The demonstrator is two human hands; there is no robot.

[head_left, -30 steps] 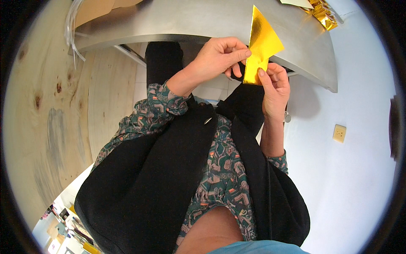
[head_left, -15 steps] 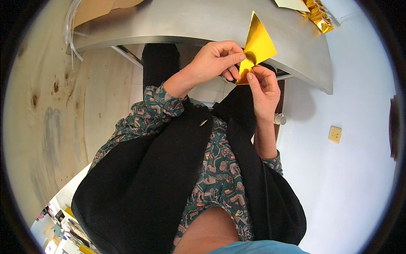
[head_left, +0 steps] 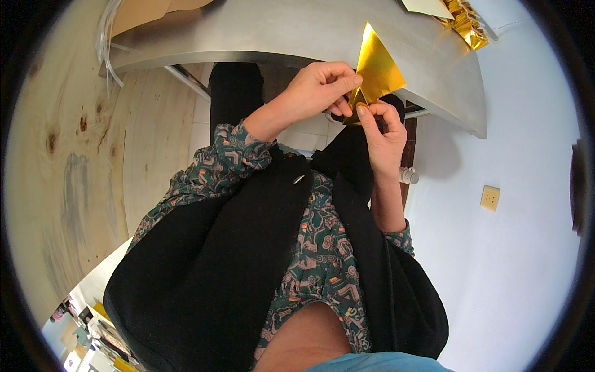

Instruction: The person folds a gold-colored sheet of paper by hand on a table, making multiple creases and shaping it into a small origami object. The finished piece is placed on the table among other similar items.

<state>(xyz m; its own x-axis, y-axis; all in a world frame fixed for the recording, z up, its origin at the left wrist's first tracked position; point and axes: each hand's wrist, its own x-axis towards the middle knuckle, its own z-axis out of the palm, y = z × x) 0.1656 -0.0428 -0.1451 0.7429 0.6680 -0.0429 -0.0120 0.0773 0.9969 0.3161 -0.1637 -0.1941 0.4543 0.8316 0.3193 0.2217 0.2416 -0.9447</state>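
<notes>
A shiny gold foil sheet [head_left: 380, 69], partly folded into a pointed shape, is held up in front of the table's near edge. My left hand [head_left: 319, 90] pinches its left edge between thumb and fingers. Lower down, my right hand [head_left: 383, 133] grips the narrow folded end, its thumb pressed against the foil. The sheet's wide part stands above both hands, with one corner pointing up. Part of the lower fold is covered by my fingers.
A grey metal-topped table [head_left: 273, 31] curves across the front. On its far right lie a stack of gold foil pieces [head_left: 466, 25] and a pale sheet [head_left: 429, 7]. Brown paper [head_left: 139, 15] and clear plastic strips [head_left: 104, 46] lie at the left. A white wall with a socket [head_left: 489, 198] stands right.
My right hand has shifted slightly left, and the foil's lower end is folded further over. The sheet's upper tip has dropped a little and moved slightly left.
</notes>
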